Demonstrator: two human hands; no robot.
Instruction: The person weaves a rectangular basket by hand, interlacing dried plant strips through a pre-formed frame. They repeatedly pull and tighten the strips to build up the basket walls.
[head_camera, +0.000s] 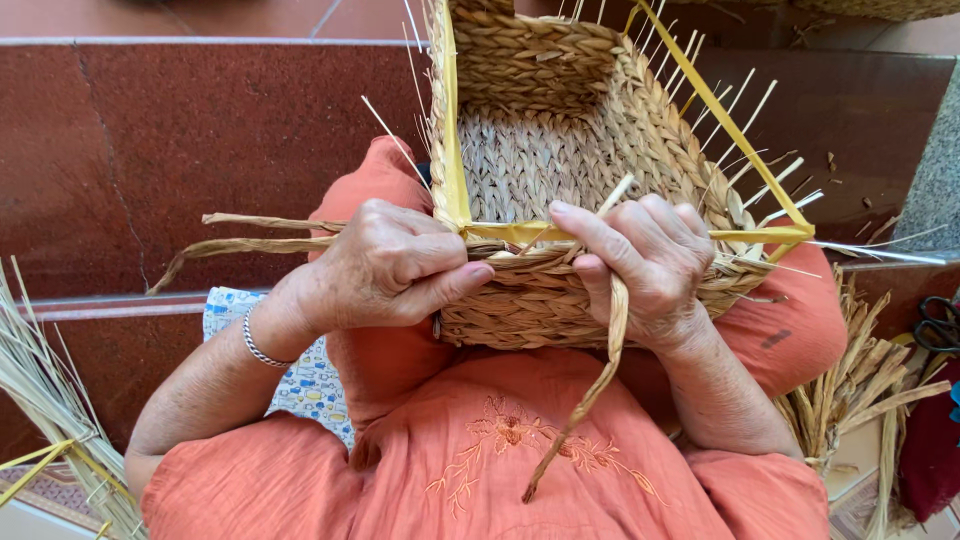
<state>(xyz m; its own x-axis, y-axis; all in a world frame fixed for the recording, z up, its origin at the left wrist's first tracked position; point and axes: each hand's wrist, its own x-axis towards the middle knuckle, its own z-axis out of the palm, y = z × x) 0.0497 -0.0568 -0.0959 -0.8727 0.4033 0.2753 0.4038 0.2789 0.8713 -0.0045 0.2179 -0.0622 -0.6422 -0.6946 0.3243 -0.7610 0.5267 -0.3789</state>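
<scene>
Straw-coloured plaited fibre fills both hands. The left hand (395, 265) has its grip closed, thumb pressed to the fingers, pinching twisted strands (255, 232) at the near rim of a half-woven rectangular basket (560, 150); those strands trail away to the left. The right hand (650, 265) curls its grip around a thick twisted strand (600, 375) at the same rim, and the strand's loose end hangs down over the person's orange dress (480, 450). The basket rests on the person's lap, tilted so its open inside faces the camera. A yellow band (450, 150) runs around its top edge, with thin stiff stalks sticking outward. Bundles of dried reeds (45, 400) lie at both sides, and black scissors (938, 322) sit at the far right.
</scene>
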